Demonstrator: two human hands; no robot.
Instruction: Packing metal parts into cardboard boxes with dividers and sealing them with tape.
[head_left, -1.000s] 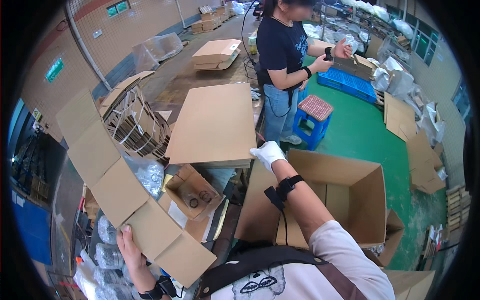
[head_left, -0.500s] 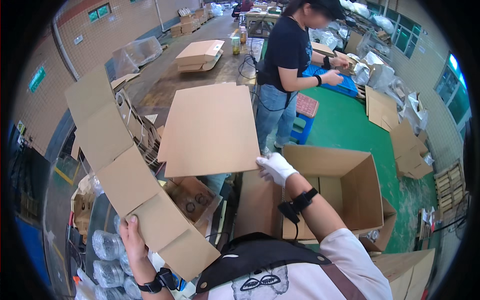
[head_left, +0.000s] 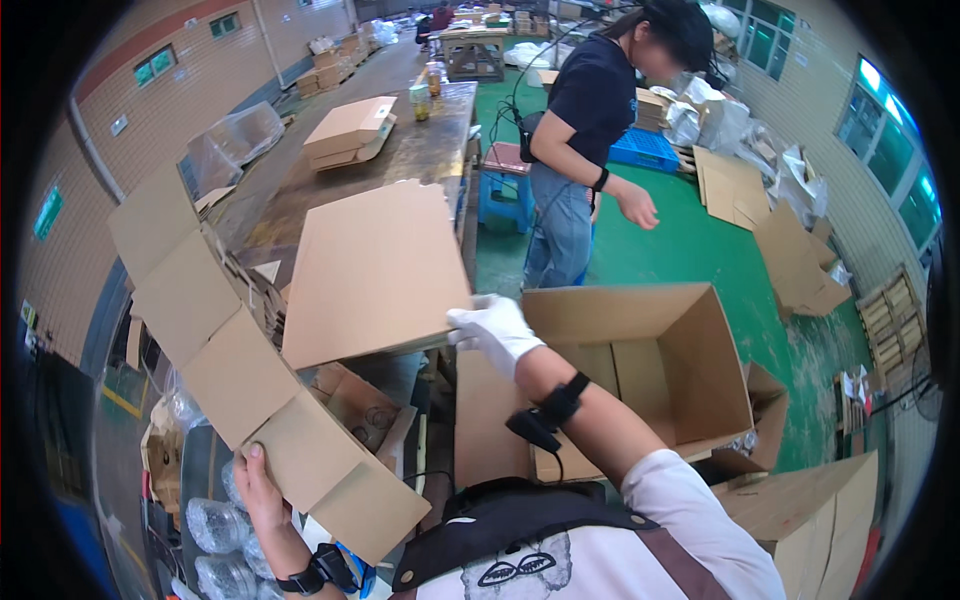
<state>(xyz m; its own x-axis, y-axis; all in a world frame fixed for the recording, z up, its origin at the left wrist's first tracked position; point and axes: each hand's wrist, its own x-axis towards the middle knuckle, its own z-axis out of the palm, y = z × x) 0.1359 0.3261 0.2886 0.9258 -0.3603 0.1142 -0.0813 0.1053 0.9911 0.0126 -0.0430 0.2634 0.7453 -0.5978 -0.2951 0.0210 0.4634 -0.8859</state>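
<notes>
My bare left hand (head_left: 262,490) grips the lower left edge of a long creased cardboard strip (head_left: 240,365), its thumb on top. The strip slants from my waist up to the far left, folded into several panels. In a white glove, my right hand (head_left: 495,328) pinches the near right corner of a flat brown cardboard sheet (head_left: 375,270). That sheet is raised and tilted in front of me, over the near end of a worktable. Right of my gloved hand is a large open cardboard box (head_left: 640,375) with its flaps spread.
A small open carton (head_left: 365,405) sits under the sheet. Clear plastic-wrapped rolls (head_left: 218,527) lie by my left forearm. A co-worker (head_left: 590,130) stands beyond the large box. Folded cartons (head_left: 345,135) rest on the worktable (head_left: 440,130); a blue stool (head_left: 507,195) stands beside it.
The sheet and my right hand have shifted left, and the sheet is tilted more. My left hand keeps its hold on the strip. The co-worker has turned and lowered a hand.
</notes>
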